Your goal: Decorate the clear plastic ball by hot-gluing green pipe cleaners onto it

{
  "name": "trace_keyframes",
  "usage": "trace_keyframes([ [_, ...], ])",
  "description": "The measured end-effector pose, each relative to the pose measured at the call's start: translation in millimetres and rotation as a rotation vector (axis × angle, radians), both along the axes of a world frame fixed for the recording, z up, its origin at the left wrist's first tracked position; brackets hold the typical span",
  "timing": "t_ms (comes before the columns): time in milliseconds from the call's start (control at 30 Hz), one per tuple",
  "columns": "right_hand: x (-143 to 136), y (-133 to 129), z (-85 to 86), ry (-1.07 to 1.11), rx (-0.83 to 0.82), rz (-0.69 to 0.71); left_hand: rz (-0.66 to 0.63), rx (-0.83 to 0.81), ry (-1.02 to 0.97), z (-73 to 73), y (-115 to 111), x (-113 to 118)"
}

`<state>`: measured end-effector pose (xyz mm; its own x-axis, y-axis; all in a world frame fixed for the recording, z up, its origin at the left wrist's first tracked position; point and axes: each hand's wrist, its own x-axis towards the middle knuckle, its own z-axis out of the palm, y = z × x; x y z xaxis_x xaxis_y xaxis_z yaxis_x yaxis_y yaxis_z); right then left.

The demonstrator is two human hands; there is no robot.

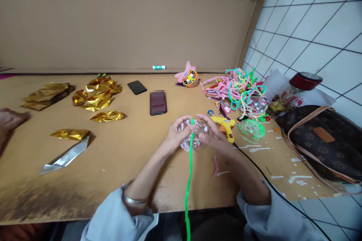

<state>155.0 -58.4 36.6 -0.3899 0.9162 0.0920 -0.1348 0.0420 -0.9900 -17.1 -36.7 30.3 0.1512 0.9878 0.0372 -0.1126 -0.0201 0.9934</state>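
Between my two hands is a clear plastic ball (186, 144) with small white and pink bits showing in it. A bright green pipe cleaner (189, 180) lies over the ball's front and hangs down past the table edge. My left hand (178, 131) is wrapped round the ball's left side, its thumb pressing the pipe cleaner near the top. Curled round the right side, my right hand (215, 133) has its thumb on the ball. Just beyond the right hand lies a yellow hot glue gun (230, 130), its black cord running to the lower right.
Right: tangled pipe cleaners (234, 86), a green-coiled ball (251, 130), a brown handbag (319, 143) and a red-lidded jar (305, 81). Back: a decorated ball (190, 78), a glue stick (158, 67) and a dark phone (158, 103). Left: gold foil (97, 92) and another person's hand (11, 120).
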Motion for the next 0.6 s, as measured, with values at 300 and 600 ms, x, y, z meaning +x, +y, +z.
trace_keyframes([
  [300,-9,-4,1.6,-0.027,0.016,-0.1,-0.038,0.055,0.128,2.0,-2,2],
  [600,-14,-5,5.1,-0.039,0.009,-0.125,-0.023,0.029,0.115,-0.2,-2,3],
])
